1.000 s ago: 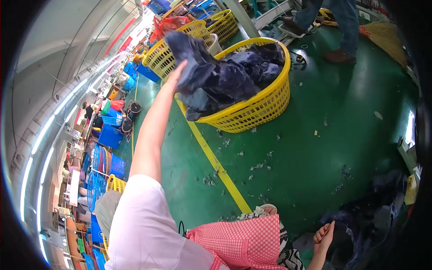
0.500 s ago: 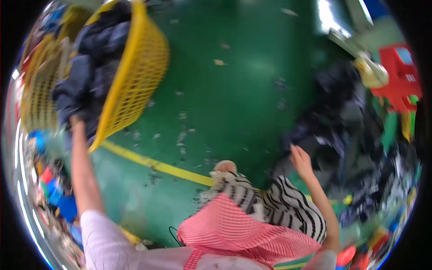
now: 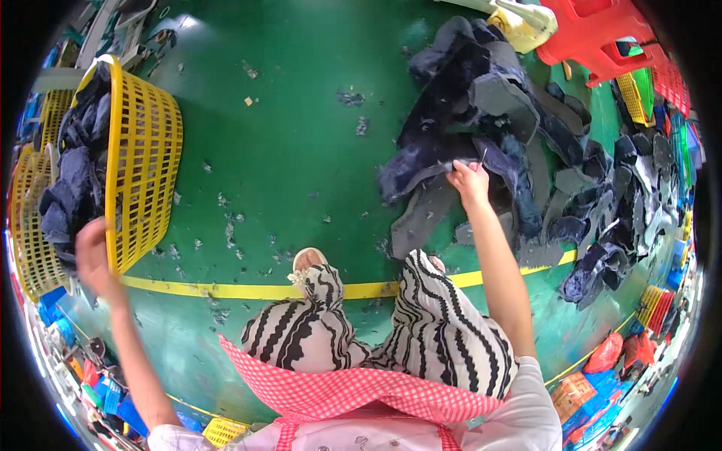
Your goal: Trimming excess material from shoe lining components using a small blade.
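Observation:
My right hand point(image 3: 468, 183) is stretched forward and pinches the edge of a dark blue cloth piece point(image 3: 429, 161) at the near side of a big heap of dark denim pieces point(image 3: 526, 128) on the green floor. My left hand point(image 3: 94, 254) hangs out to the left, next to the wall of a yellow plastic basket point(image 3: 147, 161) filled with dark blue fabric point(image 3: 75, 177). Its fingers look loosely curled and blurred, and I see nothing in them.
A second yellow basket point(image 3: 26, 218) sits behind the first at the far left. A yellow floor line point(image 3: 226, 289) runs under my feet. Red plastic stools point(image 3: 602, 34) stand at the top right. Coloured crates point(image 3: 658, 90) and bags line the right and lower rim.
My view has swung from the basket to the heap on the right. My left hand has come off the fabric in the basket, and my right hand has reached out and taken a cloth edge.

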The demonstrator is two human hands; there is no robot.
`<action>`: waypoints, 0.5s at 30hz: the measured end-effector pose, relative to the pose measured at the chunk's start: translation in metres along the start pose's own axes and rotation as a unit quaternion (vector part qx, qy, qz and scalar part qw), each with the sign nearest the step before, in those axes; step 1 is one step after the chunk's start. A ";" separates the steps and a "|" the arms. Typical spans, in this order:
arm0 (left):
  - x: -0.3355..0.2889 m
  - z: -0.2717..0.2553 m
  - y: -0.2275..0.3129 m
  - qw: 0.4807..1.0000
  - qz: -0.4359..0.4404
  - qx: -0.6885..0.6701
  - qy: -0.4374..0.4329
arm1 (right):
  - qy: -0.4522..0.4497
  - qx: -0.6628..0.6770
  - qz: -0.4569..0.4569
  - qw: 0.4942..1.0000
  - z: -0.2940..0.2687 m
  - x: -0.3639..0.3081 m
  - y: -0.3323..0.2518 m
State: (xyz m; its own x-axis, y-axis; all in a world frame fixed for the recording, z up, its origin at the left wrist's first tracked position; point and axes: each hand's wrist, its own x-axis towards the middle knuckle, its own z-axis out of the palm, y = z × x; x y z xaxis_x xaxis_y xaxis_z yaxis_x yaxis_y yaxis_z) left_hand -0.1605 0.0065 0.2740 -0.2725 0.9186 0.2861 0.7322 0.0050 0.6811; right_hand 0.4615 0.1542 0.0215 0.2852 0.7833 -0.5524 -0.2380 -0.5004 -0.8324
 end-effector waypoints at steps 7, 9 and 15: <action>-0.043 0.307 0.089 0.650 -0.427 -0.401 -0.484 | -0.269 -0.062 0.066 0.959 0.098 -0.171 -0.013; -0.057 0.326 0.112 0.642 -0.478 -0.378 -0.466 | -0.272 -0.065 0.044 0.959 0.086 -0.179 0.008; -0.064 0.303 0.093 0.662 -0.502 -0.376 -0.411 | -0.284 -0.032 0.252 0.925 0.040 -0.170 -0.001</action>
State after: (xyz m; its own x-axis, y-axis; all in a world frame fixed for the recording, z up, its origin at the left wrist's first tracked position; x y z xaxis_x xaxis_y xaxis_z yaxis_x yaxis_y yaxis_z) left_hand 0.1137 0.0676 0.1149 0.2714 0.5075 -0.8178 -0.1623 0.8617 0.4808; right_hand 0.3758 0.0368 0.1178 -0.3846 0.5023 -0.7745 -0.1473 -0.8617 -0.4857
